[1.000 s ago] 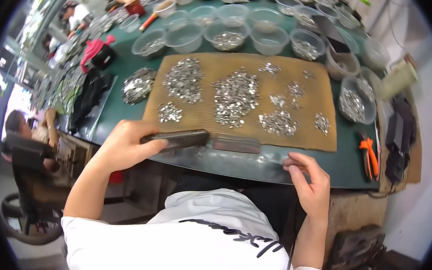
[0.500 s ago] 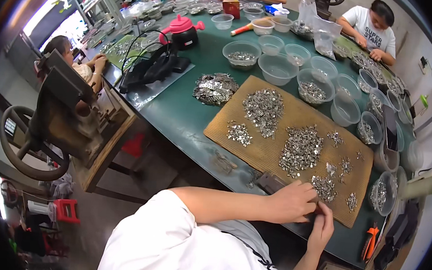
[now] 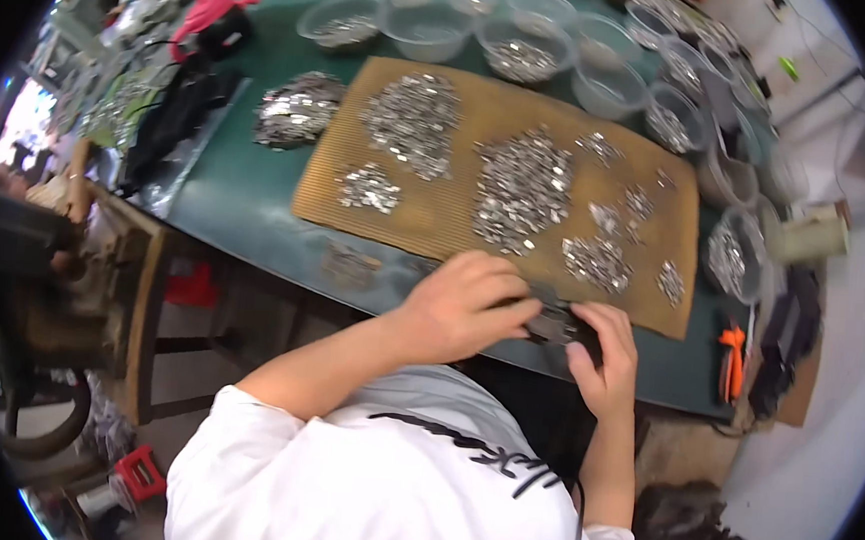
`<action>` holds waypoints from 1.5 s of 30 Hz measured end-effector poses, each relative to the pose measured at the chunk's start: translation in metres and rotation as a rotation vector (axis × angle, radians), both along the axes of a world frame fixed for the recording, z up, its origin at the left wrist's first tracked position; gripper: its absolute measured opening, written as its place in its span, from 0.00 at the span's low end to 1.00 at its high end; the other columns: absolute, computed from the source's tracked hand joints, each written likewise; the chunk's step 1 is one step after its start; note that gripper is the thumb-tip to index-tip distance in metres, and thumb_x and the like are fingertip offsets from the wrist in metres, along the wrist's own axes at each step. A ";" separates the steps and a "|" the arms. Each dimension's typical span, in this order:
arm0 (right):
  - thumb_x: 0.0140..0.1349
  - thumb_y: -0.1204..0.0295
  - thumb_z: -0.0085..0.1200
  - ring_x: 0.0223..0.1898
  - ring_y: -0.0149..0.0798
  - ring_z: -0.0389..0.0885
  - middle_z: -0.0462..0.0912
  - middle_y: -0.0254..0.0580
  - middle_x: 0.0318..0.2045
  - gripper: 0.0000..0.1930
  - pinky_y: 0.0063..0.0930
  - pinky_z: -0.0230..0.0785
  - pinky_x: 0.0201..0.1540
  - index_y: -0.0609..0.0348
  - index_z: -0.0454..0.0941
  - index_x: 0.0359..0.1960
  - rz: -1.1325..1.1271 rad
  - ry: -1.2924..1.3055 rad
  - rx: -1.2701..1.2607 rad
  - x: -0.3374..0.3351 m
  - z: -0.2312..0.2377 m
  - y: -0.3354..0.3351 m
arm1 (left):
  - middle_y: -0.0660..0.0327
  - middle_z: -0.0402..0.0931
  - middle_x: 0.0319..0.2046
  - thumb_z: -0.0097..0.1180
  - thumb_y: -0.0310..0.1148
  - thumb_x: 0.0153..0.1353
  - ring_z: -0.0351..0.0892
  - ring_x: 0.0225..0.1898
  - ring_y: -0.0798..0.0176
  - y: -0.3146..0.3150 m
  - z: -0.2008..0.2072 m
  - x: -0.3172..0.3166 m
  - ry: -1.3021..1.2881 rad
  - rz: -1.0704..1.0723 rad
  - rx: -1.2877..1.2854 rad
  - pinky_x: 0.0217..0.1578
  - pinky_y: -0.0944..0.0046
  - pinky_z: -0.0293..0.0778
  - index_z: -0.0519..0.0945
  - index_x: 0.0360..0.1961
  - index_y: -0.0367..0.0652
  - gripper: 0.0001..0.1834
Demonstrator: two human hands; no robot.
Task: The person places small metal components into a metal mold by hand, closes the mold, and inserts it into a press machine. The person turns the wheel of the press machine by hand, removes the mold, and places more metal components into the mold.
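- Gripping a small dark flat metal tool (image 3: 552, 325) between both hands at the near edge of the green tabletop (image 3: 246, 207): left hand (image 3: 465, 307) curled over its left end, right hand (image 3: 602, 357) clasping its right end, likely to steady it.
- Resting just short of the brown corrugated cardboard sheet (image 3: 436, 215), which keeps heaps of small silvery metal parts (image 3: 524, 186) sorted and within reach.
- Ringed along the far edge by clear plastic tubs (image 3: 523, 51) holding more parts.
- Compared with half a second ago: hands much the same, view tilted.
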State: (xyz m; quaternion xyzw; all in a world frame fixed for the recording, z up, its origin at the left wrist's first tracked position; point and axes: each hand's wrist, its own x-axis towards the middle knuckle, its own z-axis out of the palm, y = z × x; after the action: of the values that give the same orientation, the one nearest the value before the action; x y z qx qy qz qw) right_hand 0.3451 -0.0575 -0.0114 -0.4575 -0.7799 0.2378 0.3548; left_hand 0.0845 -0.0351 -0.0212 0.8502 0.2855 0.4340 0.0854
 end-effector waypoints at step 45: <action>0.48 0.64 0.75 0.48 0.50 0.83 0.86 0.44 0.46 0.25 0.42 0.72 0.53 0.59 0.85 0.49 -0.052 -0.122 0.121 -0.019 -0.015 0.014 | 0.61 0.82 0.50 0.69 0.31 0.59 0.69 0.69 0.41 0.007 0.008 -0.038 0.199 0.182 -0.184 0.69 0.31 0.56 0.84 0.43 0.46 0.12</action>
State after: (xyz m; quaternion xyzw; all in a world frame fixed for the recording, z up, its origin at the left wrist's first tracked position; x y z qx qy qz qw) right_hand 0.3257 -0.0439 -0.0260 -0.4688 -0.8009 0.1527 0.3398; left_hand 0.0462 -0.0282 -0.0134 0.8483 0.4068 0.3255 0.0944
